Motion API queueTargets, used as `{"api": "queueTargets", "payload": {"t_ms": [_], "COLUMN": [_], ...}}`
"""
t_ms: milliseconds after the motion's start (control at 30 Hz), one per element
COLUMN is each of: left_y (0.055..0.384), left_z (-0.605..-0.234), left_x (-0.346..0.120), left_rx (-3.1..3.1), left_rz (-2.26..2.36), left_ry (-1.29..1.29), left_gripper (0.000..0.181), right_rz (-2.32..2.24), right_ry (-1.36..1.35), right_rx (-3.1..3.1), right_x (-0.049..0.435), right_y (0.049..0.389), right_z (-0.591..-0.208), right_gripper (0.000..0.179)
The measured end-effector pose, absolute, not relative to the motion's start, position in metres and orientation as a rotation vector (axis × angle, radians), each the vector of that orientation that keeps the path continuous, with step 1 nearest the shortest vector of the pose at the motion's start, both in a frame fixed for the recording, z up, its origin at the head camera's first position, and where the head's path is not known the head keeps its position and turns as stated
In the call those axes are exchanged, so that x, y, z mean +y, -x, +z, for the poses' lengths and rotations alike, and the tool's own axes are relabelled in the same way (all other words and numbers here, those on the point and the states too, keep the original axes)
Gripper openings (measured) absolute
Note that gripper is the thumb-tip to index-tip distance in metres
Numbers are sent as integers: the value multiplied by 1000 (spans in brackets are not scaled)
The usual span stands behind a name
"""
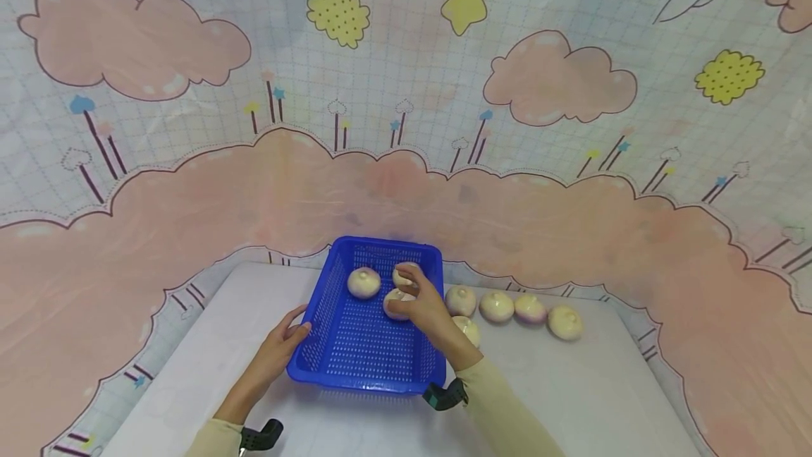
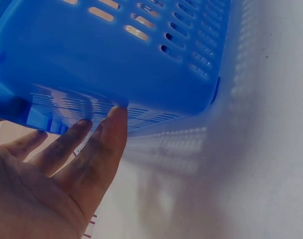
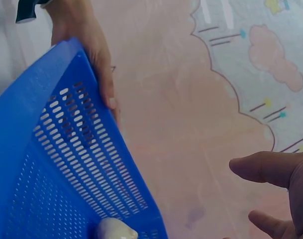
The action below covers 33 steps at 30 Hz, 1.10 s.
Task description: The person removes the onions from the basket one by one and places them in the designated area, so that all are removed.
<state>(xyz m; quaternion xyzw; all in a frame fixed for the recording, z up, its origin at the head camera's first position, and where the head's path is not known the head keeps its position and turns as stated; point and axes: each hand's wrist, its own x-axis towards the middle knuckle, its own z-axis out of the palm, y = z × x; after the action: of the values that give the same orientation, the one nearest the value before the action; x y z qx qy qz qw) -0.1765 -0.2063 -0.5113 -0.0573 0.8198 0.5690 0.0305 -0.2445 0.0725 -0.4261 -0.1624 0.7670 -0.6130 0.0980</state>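
Observation:
A blue perforated plastic basket [image 1: 371, 386] stands on the table. Inside are three round, cream vegetables tinged purple, like turnips or onions: one at left [image 1: 364, 283], one behind [image 1: 401, 278] and one in front [image 1: 395, 307], the last two partly hidden by my right hand [image 1: 425, 305]. That hand hovers over them; the right wrist view shows its thumb [image 3: 263, 167] and a finger spread apart with nothing between. My left hand [image 1: 279, 348] rests against the basket's left side. In the left wrist view its fairly straight fingers [image 2: 99, 159] touch the outer wall.
Several more of the round vegetables [image 1: 497, 307] lie right of the basket, one [image 1: 468, 331] close against its side behind my right forearm. The white table [image 1: 539, 386] meets a printed cloth backdrop [image 1: 552, 231] with clouds and stars.

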Motion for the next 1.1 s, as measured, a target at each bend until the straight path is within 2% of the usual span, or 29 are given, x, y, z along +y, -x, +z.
{"api": "queueTargets", "payload": {"t_ms": [567,1100], "left_y": [176,174], "left_z": [-511,-510], "left_x": [-207,-207], "left_rx": [2509,2516], "left_rz": [1796,1801], "left_ry": [203,173], "left_gripper": [58,59], "right_rz": [-1862,-1803], "right_ry": [260,192], "right_rx": [2179,2134], "right_x": [36,11], "right_y": [273,296], "right_z": [-430,-464], "right_gripper": [78,79]}}
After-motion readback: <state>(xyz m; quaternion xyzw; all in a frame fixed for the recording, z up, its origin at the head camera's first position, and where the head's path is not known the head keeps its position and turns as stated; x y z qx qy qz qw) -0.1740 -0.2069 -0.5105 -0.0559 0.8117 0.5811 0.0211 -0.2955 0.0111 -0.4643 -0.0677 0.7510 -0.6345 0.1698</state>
